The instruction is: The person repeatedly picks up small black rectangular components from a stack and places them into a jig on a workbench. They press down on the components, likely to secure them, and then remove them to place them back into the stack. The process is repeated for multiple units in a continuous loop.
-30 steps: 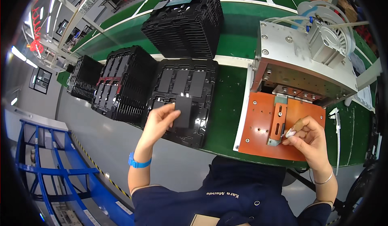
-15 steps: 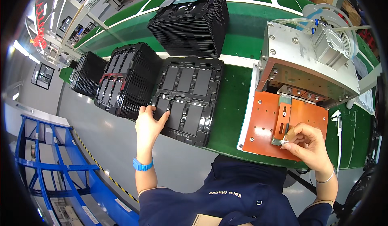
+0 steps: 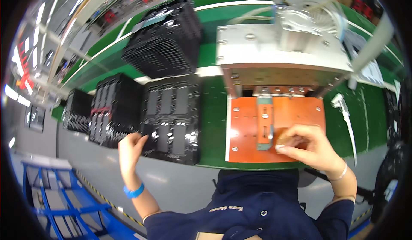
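Observation:
My left hand (image 3: pixel 131 150) is at the near left corner of a black plastic tray (image 3: pixel 194 152), thumb and forefinger drawn close together. Whether a part is between them is hidden. Flat dark grey rectangular cells (image 3: pixel 178 139) lie in two rows in the tray's pockets. My right hand (image 3: pixel 310 146) pinches a small white piece (image 3: pixel 280 148) above an orange plate (image 3: pixel 245 152). Something tan shows at those fingertips. Just left of them, a narrow green and orange slotted fixture (image 3: pixel 265 128) lies on the plate, under the front of a metal press (image 3: pixel 283 53).
Tall stacks of black trays stand behind (image 3: pixel 165 38) and left (image 3: pixel 116 107) of the open tray. A white caliper (image 3: pixel 345 117) lies right of the press on the green bench (image 3: pixel 212 124). Blue metal racking (image 3: pixel 64 210) is on the floor at lower left.
The whole view has turned to the right. My left hand has drawn back from over the near-left cell to the tray's corner. The right hand still pinches the white piece, slightly right of the fixture.

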`<control>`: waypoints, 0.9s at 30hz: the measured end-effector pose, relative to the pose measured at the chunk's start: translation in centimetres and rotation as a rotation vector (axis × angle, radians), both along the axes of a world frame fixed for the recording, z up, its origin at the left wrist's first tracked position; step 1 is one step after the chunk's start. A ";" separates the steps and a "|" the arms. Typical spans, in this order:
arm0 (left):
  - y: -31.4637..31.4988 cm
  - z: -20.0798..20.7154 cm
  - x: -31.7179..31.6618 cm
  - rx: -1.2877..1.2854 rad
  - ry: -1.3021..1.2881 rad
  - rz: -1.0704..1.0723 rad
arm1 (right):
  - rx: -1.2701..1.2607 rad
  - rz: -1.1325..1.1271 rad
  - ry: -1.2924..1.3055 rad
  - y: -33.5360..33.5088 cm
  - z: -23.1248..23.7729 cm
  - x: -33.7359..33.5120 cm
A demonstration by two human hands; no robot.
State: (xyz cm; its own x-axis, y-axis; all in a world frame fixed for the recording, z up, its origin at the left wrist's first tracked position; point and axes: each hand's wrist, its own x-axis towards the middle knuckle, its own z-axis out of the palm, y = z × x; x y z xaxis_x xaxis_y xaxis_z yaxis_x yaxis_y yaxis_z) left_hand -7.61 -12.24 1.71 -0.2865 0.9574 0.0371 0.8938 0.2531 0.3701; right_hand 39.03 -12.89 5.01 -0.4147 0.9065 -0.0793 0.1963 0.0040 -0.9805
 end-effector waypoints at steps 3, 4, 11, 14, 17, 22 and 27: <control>0.2 3.1 3.9 0.148 -0.275 -0.155 | -0.021 0.072 0.045 -0.1 -0.7 -0.7; 1.0 4.3 6.9 0.125 -0.434 -0.210 | -0.018 0.073 0.065 -0.2 -1.0 -1.2; 3.7 5.1 22.7 -0.371 -0.859 -0.832 | -0.124 -0.074 0.264 0.3 -0.5 -2.3; 4.9 3.6 24.2 0.078 -0.517 -1.022 | -0.350 -0.200 0.147 1.3 0.1 1.0; 4.8 1.6 24.5 0.641 -0.129 -1.209 | -0.305 -0.219 -0.081 1.8 -0.4 1.6; 3.2 0.9 24.8 0.159 -0.086 -1.467 | 0.157 -0.184 -0.579 1.7 -0.1 1.2; 3.4 0.4 24.7 0.171 -0.101 -1.487 | 0.830 -0.258 -0.646 1.9 -2.8 0.9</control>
